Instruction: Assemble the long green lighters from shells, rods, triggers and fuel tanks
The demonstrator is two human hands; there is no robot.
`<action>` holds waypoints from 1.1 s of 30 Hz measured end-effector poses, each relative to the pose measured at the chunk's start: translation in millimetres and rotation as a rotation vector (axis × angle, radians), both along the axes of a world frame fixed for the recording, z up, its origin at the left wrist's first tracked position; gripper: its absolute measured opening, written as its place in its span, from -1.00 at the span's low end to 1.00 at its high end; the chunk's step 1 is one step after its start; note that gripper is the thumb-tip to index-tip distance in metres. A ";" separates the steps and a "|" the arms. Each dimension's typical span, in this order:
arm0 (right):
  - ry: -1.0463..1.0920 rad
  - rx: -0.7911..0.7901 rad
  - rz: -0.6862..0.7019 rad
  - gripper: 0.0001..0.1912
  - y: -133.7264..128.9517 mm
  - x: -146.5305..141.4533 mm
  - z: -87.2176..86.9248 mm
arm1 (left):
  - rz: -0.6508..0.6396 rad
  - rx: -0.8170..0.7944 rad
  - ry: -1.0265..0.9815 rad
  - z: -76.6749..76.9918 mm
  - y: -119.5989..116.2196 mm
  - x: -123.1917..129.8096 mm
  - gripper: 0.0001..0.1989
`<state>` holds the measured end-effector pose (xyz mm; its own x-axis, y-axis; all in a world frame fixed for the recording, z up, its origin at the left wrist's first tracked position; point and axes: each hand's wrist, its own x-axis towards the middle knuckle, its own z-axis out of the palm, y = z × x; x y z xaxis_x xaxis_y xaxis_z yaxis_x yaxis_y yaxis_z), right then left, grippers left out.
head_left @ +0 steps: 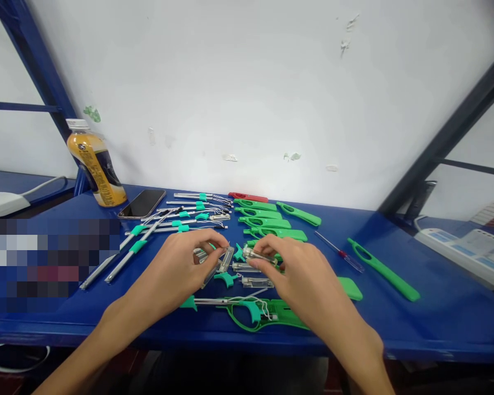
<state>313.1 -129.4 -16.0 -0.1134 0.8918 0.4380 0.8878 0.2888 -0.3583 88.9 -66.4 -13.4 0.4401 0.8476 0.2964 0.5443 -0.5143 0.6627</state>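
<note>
My right hand [286, 258] pinches a clear plastic lighter fuel tank [253, 253] between thumb and fingers. Close beside it, my left hand [195, 258] is closed at the fingertips on another clear fuel tank [227, 260], tilted over the table; its far end is partly hidden. Between and below the hands lie more clear tanks [257, 282] and teal triggers [226, 278]. Nearer to me, an open green lighter half-shell [286, 312] holds a metal rod [216, 301], white wires and a teal trigger [253, 311].
Several metal rods with teal triggers [138, 246] lie left of centre. Green lighter shells [257, 213] and a red one [249, 197] line the back. A screwdriver [341, 253] and another green shell [385, 271] lie right. A phone [143, 203] and bottle [96, 164] stand back left.
</note>
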 end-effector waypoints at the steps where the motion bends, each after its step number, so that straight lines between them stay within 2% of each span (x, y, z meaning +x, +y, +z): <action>1: -0.001 -0.003 0.013 -0.89 0.4 0.1 0.1 | 0.006 -0.005 -0.019 1.5 -1.7 0.5 -0.72; 9: 0.021 0.097 0.094 -0.84 -2.8 -0.4 3.9 | -0.057 -0.163 -0.233 14.0 -12.9 6.4 -0.74; 15: -0.022 0.156 0.081 -0.83 -3.1 -0.8 3.8 | -0.092 -0.149 -0.304 10.5 -14.3 8.3 -0.83; 33: -0.097 0.165 0.133 -0.82 -3.3 -1.9 4.1 | -0.175 -0.291 -0.468 6.3 -17.5 11.7 -0.77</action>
<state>311.2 -132.7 -11.8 -0.2735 0.7834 0.5580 0.8662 0.4528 -0.2111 100.5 -83.9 -7.1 0.4594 0.8496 0.2589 0.0819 -0.3308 0.9402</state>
